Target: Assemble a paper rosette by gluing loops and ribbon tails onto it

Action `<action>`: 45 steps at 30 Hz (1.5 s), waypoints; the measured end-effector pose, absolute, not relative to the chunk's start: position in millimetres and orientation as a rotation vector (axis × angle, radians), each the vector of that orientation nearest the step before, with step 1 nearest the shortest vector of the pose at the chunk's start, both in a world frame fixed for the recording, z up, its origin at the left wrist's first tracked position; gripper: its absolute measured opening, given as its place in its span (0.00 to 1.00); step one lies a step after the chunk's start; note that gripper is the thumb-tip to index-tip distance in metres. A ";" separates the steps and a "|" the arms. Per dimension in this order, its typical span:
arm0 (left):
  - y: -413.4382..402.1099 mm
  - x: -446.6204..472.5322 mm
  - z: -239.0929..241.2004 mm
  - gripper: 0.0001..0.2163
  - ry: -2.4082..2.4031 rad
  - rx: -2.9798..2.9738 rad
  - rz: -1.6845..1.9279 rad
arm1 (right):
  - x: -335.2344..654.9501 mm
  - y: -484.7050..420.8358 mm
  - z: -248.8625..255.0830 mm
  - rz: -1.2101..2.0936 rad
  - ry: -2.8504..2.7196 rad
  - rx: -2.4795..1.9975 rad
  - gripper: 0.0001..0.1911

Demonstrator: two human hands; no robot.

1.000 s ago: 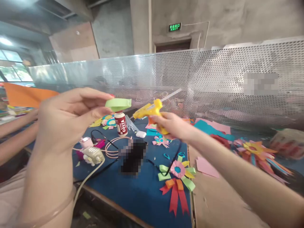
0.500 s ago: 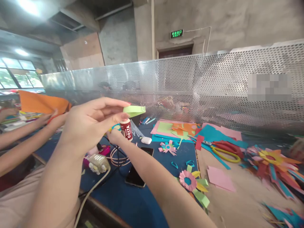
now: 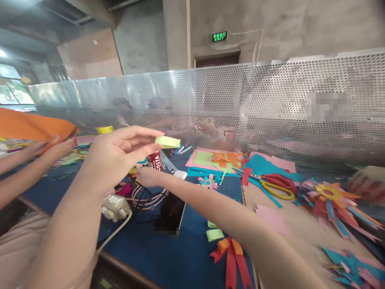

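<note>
free: above left hand (image 3: 118,158) | obstacles: red bottle (image 3: 155,161), cables (image 3: 146,207) (looped)

High up ahead, I'm reading a lit green sign (image 3: 219,37): 安全出口, with EXIT right underneath. And down near me, COSTA, in white letters, runs up the dark red container (image 3: 155,161).

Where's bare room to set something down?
Blue tabletop: between phone and red ribbons, and between the left forearm and the neighbour's arms. Crowded: around the right hand, with coiled cable and maroon bottle; further right, scissors and paper scraps.
</note>
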State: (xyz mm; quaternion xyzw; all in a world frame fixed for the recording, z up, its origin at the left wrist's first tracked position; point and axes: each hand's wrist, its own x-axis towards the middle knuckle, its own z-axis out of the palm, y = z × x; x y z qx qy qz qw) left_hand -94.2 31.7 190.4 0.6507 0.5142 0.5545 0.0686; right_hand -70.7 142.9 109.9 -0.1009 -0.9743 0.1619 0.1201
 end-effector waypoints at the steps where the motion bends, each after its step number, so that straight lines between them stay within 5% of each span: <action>1: 33.6 -93.9 189.8 0.10 1.533 1.961 1.668 | -51.1 142.2 111.5 0.458 -2.831 -0.353 0.11; 10: 84.7 -67.7 146.2 0.10 1.214 2.174 1.073 | 183.7 108.5 63.9 0.114 -2.423 -1.113 0.09; 19: 130.7 -12.2 81.4 0.10 1.000 2.116 0.734 | 199.6 66.4 15.2 -0.146 -2.221 -1.518 0.14; 45: 136.3 -30.6 58.2 0.12 0.996 1.817 0.711 | 196.8 66.7 24.3 0.681 -1.691 -1.363 0.11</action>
